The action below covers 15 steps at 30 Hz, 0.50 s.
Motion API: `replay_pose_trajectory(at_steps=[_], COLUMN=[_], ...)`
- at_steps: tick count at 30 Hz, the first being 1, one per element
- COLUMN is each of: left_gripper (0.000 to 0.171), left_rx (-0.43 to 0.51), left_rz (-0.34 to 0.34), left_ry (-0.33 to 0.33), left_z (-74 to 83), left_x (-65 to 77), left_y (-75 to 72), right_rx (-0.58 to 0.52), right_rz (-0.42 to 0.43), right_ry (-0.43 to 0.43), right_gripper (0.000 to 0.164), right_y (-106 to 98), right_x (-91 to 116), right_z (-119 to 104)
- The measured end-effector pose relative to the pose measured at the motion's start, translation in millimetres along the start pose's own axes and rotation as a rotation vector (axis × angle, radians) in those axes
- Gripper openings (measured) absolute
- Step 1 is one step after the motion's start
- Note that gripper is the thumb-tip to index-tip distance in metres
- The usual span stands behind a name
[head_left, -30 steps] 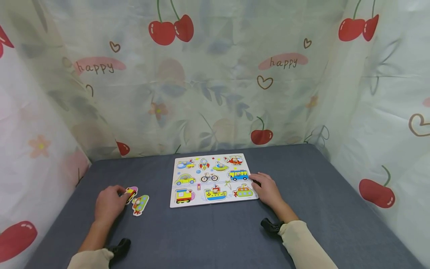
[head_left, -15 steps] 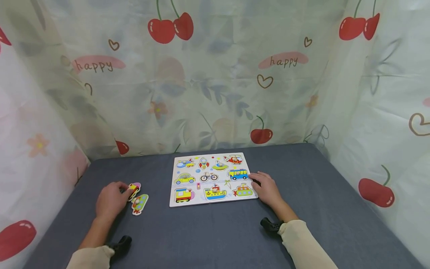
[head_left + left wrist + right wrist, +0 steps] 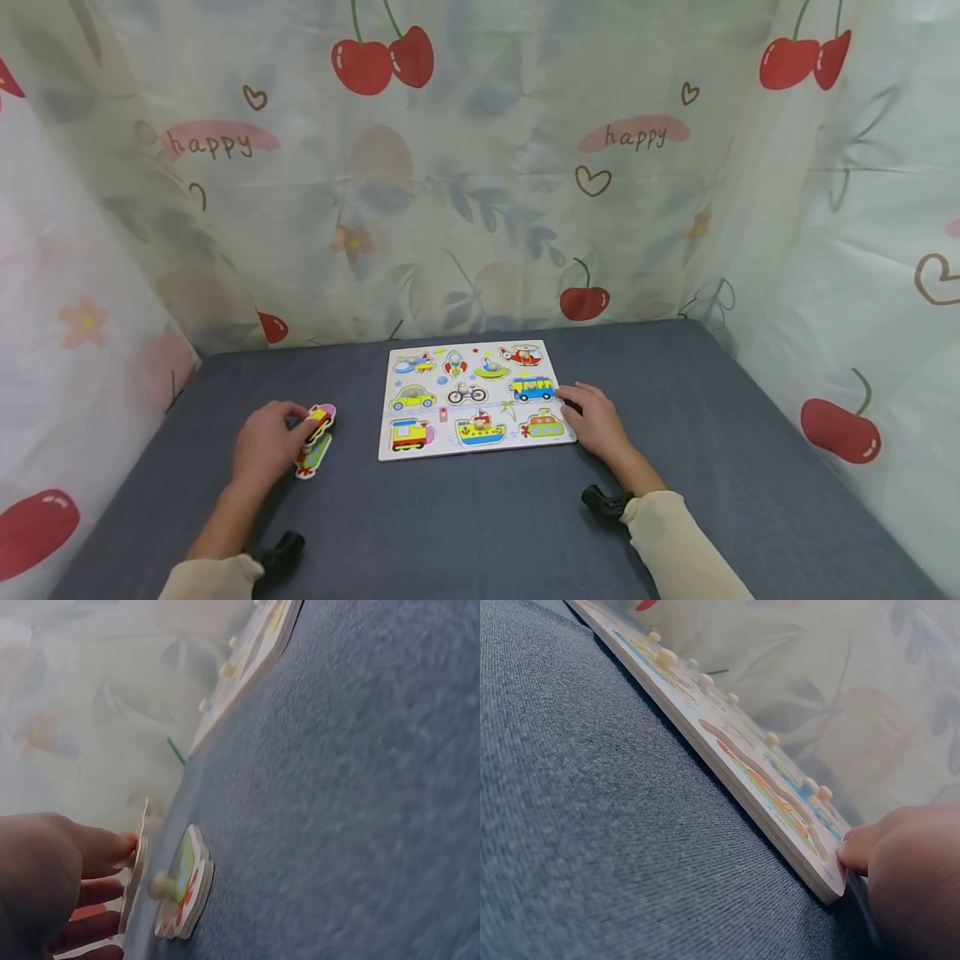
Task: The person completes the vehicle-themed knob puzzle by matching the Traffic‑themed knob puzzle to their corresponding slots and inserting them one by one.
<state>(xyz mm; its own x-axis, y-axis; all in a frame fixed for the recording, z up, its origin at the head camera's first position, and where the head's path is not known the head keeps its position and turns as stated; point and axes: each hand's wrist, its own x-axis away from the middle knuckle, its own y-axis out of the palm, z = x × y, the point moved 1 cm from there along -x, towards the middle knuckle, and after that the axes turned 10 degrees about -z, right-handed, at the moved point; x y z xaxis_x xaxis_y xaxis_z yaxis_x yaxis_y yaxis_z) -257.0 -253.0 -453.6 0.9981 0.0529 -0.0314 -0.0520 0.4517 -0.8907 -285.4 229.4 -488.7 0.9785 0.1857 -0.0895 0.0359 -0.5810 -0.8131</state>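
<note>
My left hand [image 3: 270, 442] pinches the knob of a train puzzle piece [image 3: 322, 422], seen almost edge-on in the left wrist view as a thin wooden piece [image 3: 135, 877]. Beneath and beside it, a green submarine puzzle piece [image 3: 313, 457] lies on the table, its knob [image 3: 161, 886] facing up. My right hand [image 3: 596, 423] rests at the right edge of the white puzzle board [image 3: 450, 454]. In the right wrist view a fingertip [image 3: 851, 851] touches the board near its corner. The submarine recess [image 3: 542, 425] and train recess [image 3: 411, 436] hold no knobbed pieces.
Several knobbed vehicle pieces, such as the bus [image 3: 532, 389] and the boat [image 3: 481, 430], sit in the board. A dark grey cloth [image 3: 480, 525] covers the table. Printed curtains [image 3: 480, 208] hang behind it and at both sides.
My left hand has moved right with the train piece, which now partly overlaps the submarine piece in the head view. The right hand and the board have stayed in place.
</note>
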Motion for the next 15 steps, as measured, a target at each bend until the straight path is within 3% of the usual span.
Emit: replay_pose_trajectory(at_steps=[11,15], left_gripper=[0.024,0.024], left_rx=[-0.002,-0.009], left_rz=[-0.009,-0.031], left_ry=[0.100,0.106], left_z=[14.3,19.5], left_x=[4.1,2.8], left_y=[10.9,15.0], right_rx=[-0.002,-0.005], right_rz=[0.003,0.004], right_ry=[-0.006,-0.004], right_gripper=[0.036,0.036], right_y=[-0.1,-0.6], right_x=[0.4,0.9], right_z=[0.2,-0.8])
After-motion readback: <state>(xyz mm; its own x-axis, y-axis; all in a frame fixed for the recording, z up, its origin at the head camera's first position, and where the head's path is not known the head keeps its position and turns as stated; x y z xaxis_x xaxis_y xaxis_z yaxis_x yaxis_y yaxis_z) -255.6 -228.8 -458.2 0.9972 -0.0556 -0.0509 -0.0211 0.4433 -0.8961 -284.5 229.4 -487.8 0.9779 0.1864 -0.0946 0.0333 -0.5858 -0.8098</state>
